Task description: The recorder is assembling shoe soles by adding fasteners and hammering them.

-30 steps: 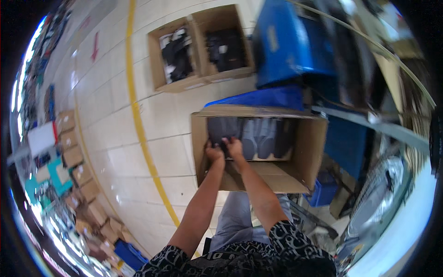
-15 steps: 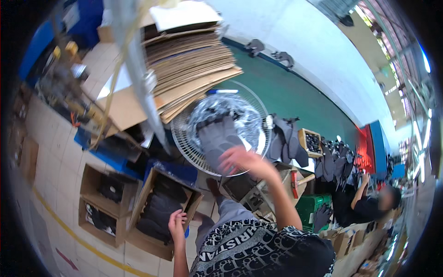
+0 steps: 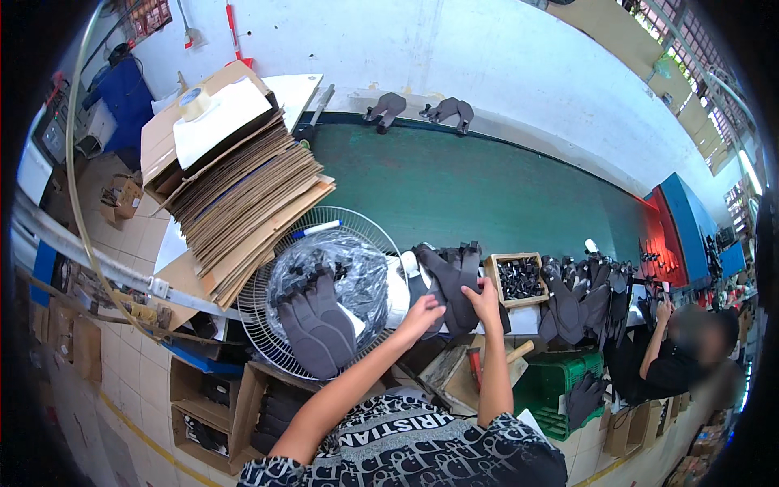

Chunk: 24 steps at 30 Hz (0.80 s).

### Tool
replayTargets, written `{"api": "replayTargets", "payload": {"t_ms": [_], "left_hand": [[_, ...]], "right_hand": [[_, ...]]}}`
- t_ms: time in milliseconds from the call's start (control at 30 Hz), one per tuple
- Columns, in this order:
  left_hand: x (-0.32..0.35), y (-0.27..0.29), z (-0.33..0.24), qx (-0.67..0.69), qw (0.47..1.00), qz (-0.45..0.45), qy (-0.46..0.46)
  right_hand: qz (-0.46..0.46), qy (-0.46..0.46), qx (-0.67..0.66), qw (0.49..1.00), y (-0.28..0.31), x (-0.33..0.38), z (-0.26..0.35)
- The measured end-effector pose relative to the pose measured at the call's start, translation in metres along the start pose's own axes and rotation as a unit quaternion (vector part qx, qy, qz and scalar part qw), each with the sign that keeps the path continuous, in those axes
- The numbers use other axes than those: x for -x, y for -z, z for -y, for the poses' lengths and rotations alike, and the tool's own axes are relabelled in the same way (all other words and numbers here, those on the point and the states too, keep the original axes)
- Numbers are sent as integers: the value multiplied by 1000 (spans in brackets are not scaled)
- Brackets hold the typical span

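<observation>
Both hands are at a small pile of dark grey padded pieces (image 3: 452, 280) with black straps, on the near edge of the green table. My right hand (image 3: 484, 303) pinches the right side of one piece between thumb and fingers. At the lower left edge of the same pile is my left hand (image 3: 422, 319), its fingers loosely bent and apart, with no object seen in it. To the left, a round wire fan guard (image 3: 258, 331) serves as a basket. It bears clear plastic film (image 3: 365, 268) and a fanned stack of similar grey pieces (image 3: 316, 329).
A tall cardboard stack (image 3: 251, 203) stands at the left on the green table (image 3: 487, 195). Right of my hands sit a wooden tray (image 3: 489, 272) of black parts and more grey pieces (image 3: 580, 304). Below are a red-handled hammer (image 3: 475, 367) and a green crate (image 3: 542, 385). A co-worker (image 3: 641, 365) works at right.
My right hand has moved from the grey stack in the wire basket to the pile at its right. My left hand has come up from beside the cardboard box. The view has turned.
</observation>
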<state>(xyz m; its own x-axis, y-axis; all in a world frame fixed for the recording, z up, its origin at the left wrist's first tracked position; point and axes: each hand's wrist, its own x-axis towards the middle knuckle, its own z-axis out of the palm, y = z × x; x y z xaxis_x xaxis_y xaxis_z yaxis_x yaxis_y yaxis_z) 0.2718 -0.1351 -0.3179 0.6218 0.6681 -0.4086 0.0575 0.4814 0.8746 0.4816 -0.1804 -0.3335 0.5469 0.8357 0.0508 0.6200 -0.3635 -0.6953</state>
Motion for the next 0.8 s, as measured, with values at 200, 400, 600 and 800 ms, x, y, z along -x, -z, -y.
{"api": "replayTargets", "payload": {"t_ms": [200, 400, 600, 800], "left_hand": [[-113, -42, 22, 12, 981, -191, 24], [-63, -52, 8, 117, 970, -208, -43], [24, -9, -26, 133, 982, -122, -57], [80, 25, -49, 194, 964, -140, -113]], "right_hand": [[-71, -49, -217, 972, 24, 2, -5], [-147, -100, -409, 895, 62, 12, -38], [22, -70, -537, 841, 79, 18, 50], [130, -41, -539, 831, 42, 44, 128]]}}
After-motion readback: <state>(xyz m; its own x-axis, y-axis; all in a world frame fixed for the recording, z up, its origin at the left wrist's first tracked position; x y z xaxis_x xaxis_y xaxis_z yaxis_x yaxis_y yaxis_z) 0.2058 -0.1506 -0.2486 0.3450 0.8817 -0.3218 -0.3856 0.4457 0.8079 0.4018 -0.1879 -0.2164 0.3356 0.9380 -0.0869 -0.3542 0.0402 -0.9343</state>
